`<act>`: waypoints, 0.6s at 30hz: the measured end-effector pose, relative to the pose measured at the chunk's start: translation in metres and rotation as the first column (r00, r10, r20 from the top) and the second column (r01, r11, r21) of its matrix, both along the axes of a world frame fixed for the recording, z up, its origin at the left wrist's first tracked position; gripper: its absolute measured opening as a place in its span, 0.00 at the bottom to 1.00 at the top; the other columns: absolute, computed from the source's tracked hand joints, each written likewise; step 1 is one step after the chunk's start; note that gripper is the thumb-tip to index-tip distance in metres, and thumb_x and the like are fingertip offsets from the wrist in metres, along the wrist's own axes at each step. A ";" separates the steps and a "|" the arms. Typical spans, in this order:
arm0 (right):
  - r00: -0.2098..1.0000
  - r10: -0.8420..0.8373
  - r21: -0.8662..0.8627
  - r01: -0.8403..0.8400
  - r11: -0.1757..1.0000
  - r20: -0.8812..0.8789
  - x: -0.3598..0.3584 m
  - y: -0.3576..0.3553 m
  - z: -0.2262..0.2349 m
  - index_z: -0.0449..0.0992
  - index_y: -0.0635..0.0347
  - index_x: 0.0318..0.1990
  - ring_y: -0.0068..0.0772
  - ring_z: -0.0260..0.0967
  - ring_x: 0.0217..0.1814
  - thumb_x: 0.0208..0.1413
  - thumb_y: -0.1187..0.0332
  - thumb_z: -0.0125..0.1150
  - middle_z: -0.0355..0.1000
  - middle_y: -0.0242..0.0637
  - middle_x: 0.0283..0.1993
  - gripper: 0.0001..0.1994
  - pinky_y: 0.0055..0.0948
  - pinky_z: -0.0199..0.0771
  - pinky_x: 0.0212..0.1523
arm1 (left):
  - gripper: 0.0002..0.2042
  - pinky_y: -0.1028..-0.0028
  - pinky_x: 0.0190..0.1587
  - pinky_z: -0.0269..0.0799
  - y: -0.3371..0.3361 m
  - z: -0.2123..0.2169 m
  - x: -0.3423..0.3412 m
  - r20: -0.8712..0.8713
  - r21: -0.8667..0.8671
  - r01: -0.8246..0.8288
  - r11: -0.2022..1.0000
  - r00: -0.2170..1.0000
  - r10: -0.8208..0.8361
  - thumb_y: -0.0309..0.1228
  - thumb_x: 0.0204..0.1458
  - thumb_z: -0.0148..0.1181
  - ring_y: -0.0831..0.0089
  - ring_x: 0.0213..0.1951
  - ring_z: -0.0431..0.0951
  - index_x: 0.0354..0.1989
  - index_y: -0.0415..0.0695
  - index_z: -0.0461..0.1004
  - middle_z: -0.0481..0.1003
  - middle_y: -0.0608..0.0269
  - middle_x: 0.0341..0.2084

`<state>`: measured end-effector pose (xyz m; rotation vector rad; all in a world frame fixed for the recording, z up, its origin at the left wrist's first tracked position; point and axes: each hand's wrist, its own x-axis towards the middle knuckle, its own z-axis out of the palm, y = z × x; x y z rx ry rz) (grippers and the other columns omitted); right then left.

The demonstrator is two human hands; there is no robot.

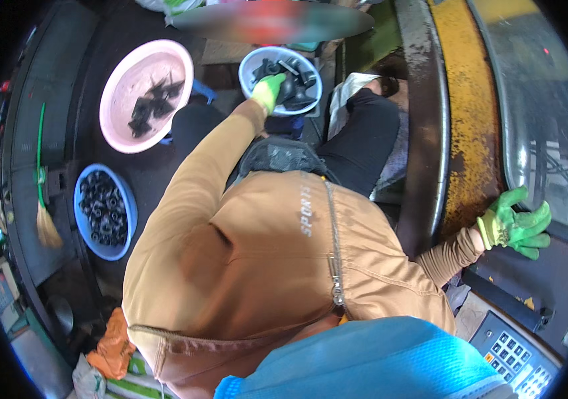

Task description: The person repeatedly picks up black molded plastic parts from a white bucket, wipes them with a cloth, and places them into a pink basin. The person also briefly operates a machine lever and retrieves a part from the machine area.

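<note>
My left hand (270, 92), in a yellow-green glove, reaches over the near left rim of a light blue basin (243, 85) that holds black molded parts (299, 101). Its fingers are drawn together against a dark rounded part (287, 88) in the basin; the fingertips are partly hidden. Far off to the right, my right hand (519, 225) wears a green glove and has its fingers spread, with nothing seen in them. It is beside the lower edge of a machine's clear window panel (542, 126); whether it touches the panel I cannot tell.
Left of my legs stands a pink basin (113, 100) with dark flat scraps (153, 108). A blue tub (132, 223) of black ring-like parts (103, 207) is nearer. A yellow machine frame (465, 120) and a keypad panel (510, 349) line the right; a broom (47, 226) is at left.
</note>
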<state>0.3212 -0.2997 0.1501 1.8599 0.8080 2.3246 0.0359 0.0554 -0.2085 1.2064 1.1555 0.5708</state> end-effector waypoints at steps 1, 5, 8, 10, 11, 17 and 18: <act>1.000 -0.010 -0.051 0.009 0.999 -0.026 -0.002 -0.001 0.002 0.70 0.51 0.46 0.39 0.62 0.33 0.44 0.60 0.64 0.69 0.29 0.42 0.20 0.39 0.51 0.32 | 0.24 0.73 0.37 0.66 -0.005 0.012 -0.001 0.048 -0.086 -0.034 0.996 0.998 0.038 0.43 0.54 0.56 0.72 0.34 0.71 0.57 0.44 0.70 0.77 0.59 0.43; 0.997 0.055 -0.068 -0.059 0.996 -0.053 0.000 0.002 -0.002 0.69 0.49 0.47 0.39 0.62 0.33 0.43 0.63 0.65 0.71 0.27 0.45 0.21 0.38 0.50 0.32 | 0.31 0.73 0.33 0.67 -0.012 0.036 -0.013 0.094 -0.238 0.014 0.971 0.996 0.009 0.42 0.50 0.61 0.73 0.30 0.70 0.65 0.50 0.63 0.75 0.63 0.45; 0.994 0.099 -0.066 -0.102 0.993 -0.049 0.002 0.003 -0.003 0.70 0.48 0.47 0.41 0.63 0.34 0.44 0.63 0.64 0.73 0.28 0.43 0.19 0.38 0.49 0.32 | 0.31 0.71 0.33 0.69 -0.007 0.046 -0.019 0.078 -0.240 0.011 0.971 0.997 0.008 0.42 0.49 0.63 0.71 0.31 0.71 0.64 0.52 0.64 0.73 0.62 0.38; 0.991 0.115 -0.056 -0.118 0.991 -0.063 0.003 0.002 -0.002 0.70 0.48 0.46 0.41 0.64 0.34 0.44 0.63 0.64 0.73 0.28 0.42 0.18 0.38 0.49 0.32 | 0.30 0.72 0.32 0.69 -0.008 0.051 -0.020 0.095 -0.268 0.021 0.963 0.995 0.005 0.43 0.49 0.63 0.71 0.31 0.71 0.63 0.51 0.65 0.73 0.62 0.39; 0.991 0.109 -0.044 -0.112 0.993 -0.082 0.003 0.002 -0.003 0.71 0.48 0.44 0.41 0.63 0.33 0.44 0.64 0.64 0.74 0.28 0.40 0.17 0.38 0.49 0.32 | 0.27 0.72 0.33 0.69 -0.011 0.054 -0.019 0.090 -0.261 0.032 0.965 0.996 -0.009 0.43 0.50 0.62 0.71 0.33 0.71 0.60 0.51 0.69 0.74 0.62 0.38; 0.988 0.132 -0.009 -0.133 0.991 -0.081 0.008 -0.001 -0.005 0.74 0.48 0.43 0.41 0.64 0.35 0.45 0.64 0.65 0.76 0.25 0.39 0.15 0.38 0.50 0.34 | 0.20 0.71 0.45 0.72 -0.031 0.057 -0.053 0.462 -0.403 0.411 0.818 0.863 -0.205 0.43 0.58 0.55 0.65 0.41 0.76 0.51 0.39 0.73 0.75 0.58 0.44; 0.986 0.144 0.003 -0.145 0.989 -0.085 0.008 -0.002 -0.007 0.75 0.48 0.43 0.42 0.65 0.37 0.45 0.64 0.66 0.76 0.26 0.40 0.15 0.39 0.51 0.35 | 0.19 0.68 0.48 0.73 -0.033 0.052 -0.064 0.602 -0.448 0.518 0.729 0.777 -0.182 0.41 0.60 0.54 0.62 0.42 0.77 0.50 0.37 0.72 0.75 0.56 0.45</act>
